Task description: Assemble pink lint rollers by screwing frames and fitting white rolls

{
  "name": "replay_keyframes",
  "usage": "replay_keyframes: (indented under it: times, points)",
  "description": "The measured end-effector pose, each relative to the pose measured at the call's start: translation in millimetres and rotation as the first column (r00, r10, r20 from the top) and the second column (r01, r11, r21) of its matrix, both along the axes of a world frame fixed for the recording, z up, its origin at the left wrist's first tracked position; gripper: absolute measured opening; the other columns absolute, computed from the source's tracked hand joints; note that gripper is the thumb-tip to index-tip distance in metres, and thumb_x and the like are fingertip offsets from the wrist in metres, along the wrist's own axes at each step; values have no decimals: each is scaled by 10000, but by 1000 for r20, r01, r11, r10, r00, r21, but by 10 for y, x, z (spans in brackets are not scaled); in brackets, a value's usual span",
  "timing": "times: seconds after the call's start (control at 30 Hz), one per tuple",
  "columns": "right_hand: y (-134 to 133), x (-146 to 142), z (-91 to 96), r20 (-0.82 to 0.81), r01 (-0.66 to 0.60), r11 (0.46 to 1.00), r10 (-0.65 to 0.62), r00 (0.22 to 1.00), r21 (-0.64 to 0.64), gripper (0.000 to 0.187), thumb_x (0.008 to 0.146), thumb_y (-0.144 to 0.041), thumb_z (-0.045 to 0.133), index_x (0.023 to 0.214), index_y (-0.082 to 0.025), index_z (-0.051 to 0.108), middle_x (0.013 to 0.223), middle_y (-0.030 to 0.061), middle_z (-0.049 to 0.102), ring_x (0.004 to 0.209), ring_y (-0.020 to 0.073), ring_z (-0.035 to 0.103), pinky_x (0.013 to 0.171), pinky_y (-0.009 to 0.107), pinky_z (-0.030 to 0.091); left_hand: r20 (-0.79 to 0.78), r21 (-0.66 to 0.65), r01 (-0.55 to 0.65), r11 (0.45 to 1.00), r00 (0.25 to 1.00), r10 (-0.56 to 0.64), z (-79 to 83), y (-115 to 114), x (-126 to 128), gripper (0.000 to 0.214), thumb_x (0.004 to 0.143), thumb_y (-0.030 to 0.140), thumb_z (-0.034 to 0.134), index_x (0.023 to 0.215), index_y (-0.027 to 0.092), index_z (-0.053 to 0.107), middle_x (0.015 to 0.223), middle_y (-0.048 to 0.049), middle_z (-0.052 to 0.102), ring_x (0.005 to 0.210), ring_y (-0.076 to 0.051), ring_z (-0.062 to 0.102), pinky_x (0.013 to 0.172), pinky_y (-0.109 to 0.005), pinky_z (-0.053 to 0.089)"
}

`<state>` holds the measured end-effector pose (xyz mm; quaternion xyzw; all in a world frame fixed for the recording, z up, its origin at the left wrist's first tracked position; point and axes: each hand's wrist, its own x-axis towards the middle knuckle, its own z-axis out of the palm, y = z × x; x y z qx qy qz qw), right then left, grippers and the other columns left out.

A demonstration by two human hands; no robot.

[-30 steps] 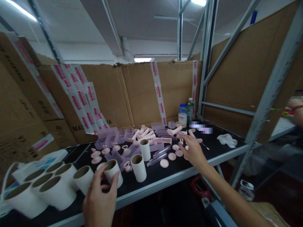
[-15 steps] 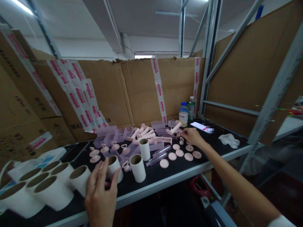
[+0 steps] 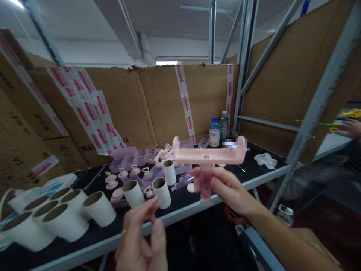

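My right hand (image 3: 225, 186) was gripping a pink T-shaped piece (image 3: 208, 156) by its stem, out in front of me over the table edge (image 3: 194, 212). Its long bar lay flat, running from nine to three o'clock. My left hand (image 3: 143, 237) was lower, at about seven o'clock from the piece, loose and holding nothing that I could see. At ten o'clock stood open paper tubes (image 3: 161, 192); each one looked hollow inside. Clear purple trays (image 3: 126, 158) sat behind, contents too blurry.
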<state>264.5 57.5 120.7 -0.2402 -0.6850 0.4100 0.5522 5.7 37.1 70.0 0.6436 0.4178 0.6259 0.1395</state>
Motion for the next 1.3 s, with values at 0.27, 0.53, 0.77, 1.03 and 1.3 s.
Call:
replay_keyframes:
  times: [0.27,0.53,0.77,1.03,1.3]
  points:
    - [-518,-370,-427,76,-230,952,249,965,-199,466,1002,-628,544,1019,-193,711,817,12,585,751,148,550,735,257,528,422,-332,651,682,750,-510,174,-281,547,623,821,719,719,1134,182,766,924,-83,764,624,-167,639,536,-279,552]
    - [-595,-50,-113,254,220,974,-227,940,56,295,1047,-413,551,1107,-233,777,1143,81,737,1098,241,662,975,343,533,3,-125,595,794,801,-599,307,-281,473,312,1021,477,560,1025,231,753,963,-88,749,985,-253,695,992,-405,555]
    - [-870,59,286,128,258,942,-289,949,214,597,926,-580,702,1464,-344,598,1442,105,629,1205,311,668,988,434,588,-186,53,570,820,812,-553,300,-291,385,346,1054,412,501,804,239,666,861,-40,695,748,-178,638,714,-280,552]
    - [-913,-176,499,499,27,949,-189,846,314,521,921,-376,774,1421,-291,655,1254,71,725,1115,195,706,941,282,587,-424,156,459,875,831,-361,136,-179,297,273,1047,375,522,940,265,747,1011,-41,784,935,-218,723,840,-299,558]
    - [-120,756,-29,398,746,618,-767,503,248,313,1044,-407,543,1173,-204,743,1106,88,783,1072,243,714,963,373,543,-334,-6,504,863,813,-477,78,12,344,351,1045,426,497,848,226,709,817,-30,718,700,-175,674,690,-241,553]
